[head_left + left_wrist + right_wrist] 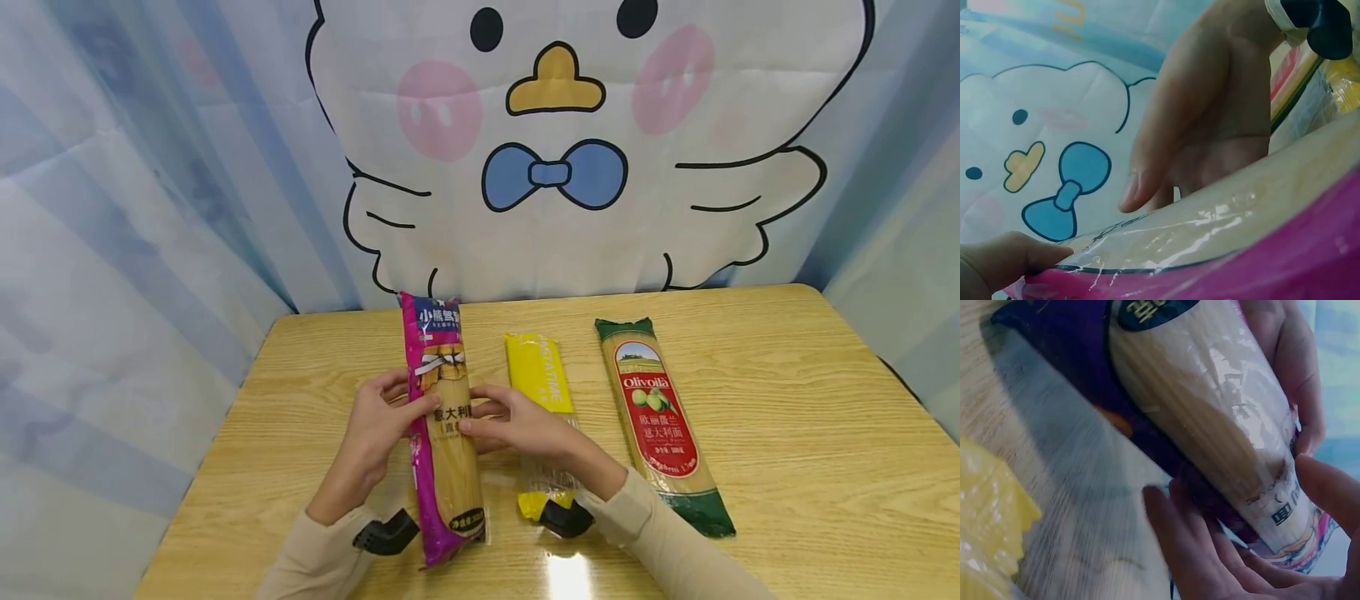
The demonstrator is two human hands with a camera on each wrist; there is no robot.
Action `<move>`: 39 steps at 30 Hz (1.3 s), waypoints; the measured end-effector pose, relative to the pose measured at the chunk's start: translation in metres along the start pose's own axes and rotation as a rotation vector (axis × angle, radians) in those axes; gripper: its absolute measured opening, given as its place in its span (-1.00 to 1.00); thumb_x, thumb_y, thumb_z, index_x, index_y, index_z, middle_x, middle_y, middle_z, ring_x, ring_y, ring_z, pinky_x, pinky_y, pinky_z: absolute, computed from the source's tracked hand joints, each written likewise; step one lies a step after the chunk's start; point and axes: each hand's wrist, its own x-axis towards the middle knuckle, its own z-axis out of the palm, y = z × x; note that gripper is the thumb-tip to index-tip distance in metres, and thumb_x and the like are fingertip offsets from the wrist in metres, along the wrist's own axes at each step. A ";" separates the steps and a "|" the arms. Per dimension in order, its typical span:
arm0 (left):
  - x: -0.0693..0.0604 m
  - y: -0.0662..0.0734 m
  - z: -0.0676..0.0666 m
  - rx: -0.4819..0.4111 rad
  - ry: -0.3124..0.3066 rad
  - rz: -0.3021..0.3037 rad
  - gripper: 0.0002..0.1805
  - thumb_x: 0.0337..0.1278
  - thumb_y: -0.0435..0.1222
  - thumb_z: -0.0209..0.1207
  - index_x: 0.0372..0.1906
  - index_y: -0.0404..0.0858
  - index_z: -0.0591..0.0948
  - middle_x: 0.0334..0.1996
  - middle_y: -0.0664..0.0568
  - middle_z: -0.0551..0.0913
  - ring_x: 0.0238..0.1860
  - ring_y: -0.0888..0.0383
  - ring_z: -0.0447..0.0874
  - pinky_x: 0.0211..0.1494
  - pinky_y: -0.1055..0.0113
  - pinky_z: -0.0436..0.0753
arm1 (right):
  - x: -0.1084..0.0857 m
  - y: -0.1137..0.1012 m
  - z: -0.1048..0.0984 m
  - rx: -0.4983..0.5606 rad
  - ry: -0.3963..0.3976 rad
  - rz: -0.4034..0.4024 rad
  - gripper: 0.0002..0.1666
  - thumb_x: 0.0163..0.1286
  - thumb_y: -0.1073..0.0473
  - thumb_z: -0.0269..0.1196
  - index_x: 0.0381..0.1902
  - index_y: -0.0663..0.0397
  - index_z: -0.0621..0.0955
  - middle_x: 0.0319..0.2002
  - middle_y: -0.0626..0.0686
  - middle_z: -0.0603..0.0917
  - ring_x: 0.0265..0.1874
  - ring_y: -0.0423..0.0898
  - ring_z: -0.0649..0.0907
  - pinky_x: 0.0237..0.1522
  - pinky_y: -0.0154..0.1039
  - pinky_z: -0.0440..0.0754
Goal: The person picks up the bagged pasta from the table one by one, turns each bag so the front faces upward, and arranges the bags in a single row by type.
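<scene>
A magenta-edged pack of spaghetti, its pale strands showing through a clear front, stands lengthwise before me, lifted off the table. My left hand grips its left side, thumb on the front and fingers partly hidden behind. At the pack's right side is my right hand, fingers spread loosely. In the right wrist view the right fingers lie beside and partly under the pack. The left wrist view shows the right thumb just over the wrapper; firm contact cannot be told.
A yellow-ended pasta pack lies on the wooden table partly under my right forearm. Farther right is a green-ended spaghetti pack with a red label. A printed curtain hangs behind the table.
</scene>
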 end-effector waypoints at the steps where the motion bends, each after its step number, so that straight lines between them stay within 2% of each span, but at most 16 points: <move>1: 0.000 0.000 -0.001 0.000 -0.003 -0.003 -0.40 0.12 -0.30 0.37 0.26 -0.35 0.46 0.14 -0.25 0.60 -0.13 0.14 0.68 -0.23 0.35 0.70 | 0.000 0.000 0.000 0.007 -0.001 0.004 -0.16 0.44 0.03 0.25 0.48 0.27 0.18 0.25 0.34 0.48 0.06 0.11 0.67 0.08 0.00 0.68; 4: 0.000 0.001 -0.002 -0.008 -0.012 -0.013 -0.39 0.13 -0.30 0.37 0.28 -0.35 0.46 0.15 -0.25 0.59 -0.15 0.15 0.68 -0.24 0.36 0.69 | -0.001 0.000 -0.001 0.028 -0.005 -0.002 -0.20 0.44 0.06 0.26 0.46 0.27 0.20 0.22 0.32 0.49 0.04 0.07 0.67 0.03 -0.03 0.70; 9: 0.001 0.001 -0.004 -0.012 -0.026 -0.018 -0.39 0.13 -0.29 0.37 0.28 -0.31 0.46 0.15 -0.23 0.60 -0.18 0.18 0.68 -0.23 0.34 0.68 | -0.002 -0.001 0.000 0.066 0.007 -0.013 -0.24 0.42 0.15 0.27 0.42 0.29 0.20 0.15 0.33 0.51 -0.05 0.06 0.69 -0.06 0.02 0.74; 22: 0.003 -0.007 -0.003 -0.032 -0.074 0.019 -0.43 0.20 -0.26 0.34 0.30 -0.25 0.49 0.14 -0.22 0.62 -0.18 0.16 0.70 -0.20 0.29 0.70 | -0.002 -0.006 0.005 0.079 0.105 -0.021 -0.34 0.34 0.23 0.34 0.26 0.35 0.30 -0.06 0.28 0.60 -0.28 0.02 0.73 -0.30 0.03 0.77; 31: -0.003 -0.013 -0.007 0.041 -0.029 0.025 -0.42 0.19 -0.09 0.35 0.27 -0.21 0.55 0.10 -0.21 0.57 -0.23 0.13 0.69 -0.25 0.22 0.76 | -0.002 -0.012 0.008 0.030 0.139 -0.027 -0.41 0.36 0.28 0.32 0.21 0.37 0.32 0.01 0.30 0.62 -0.21 0.02 0.75 -0.34 -0.04 0.77; 39: -0.003 -0.014 -0.011 0.010 -0.022 0.009 -0.44 0.19 -0.14 0.36 0.26 -0.23 0.56 0.09 -0.23 0.62 -0.24 0.13 0.73 -0.28 0.24 0.76 | -0.002 -0.014 0.010 0.016 0.157 -0.012 -0.43 0.35 0.27 0.33 0.19 0.33 0.34 -0.04 0.26 0.63 -0.27 -0.01 0.74 -0.36 -0.03 0.77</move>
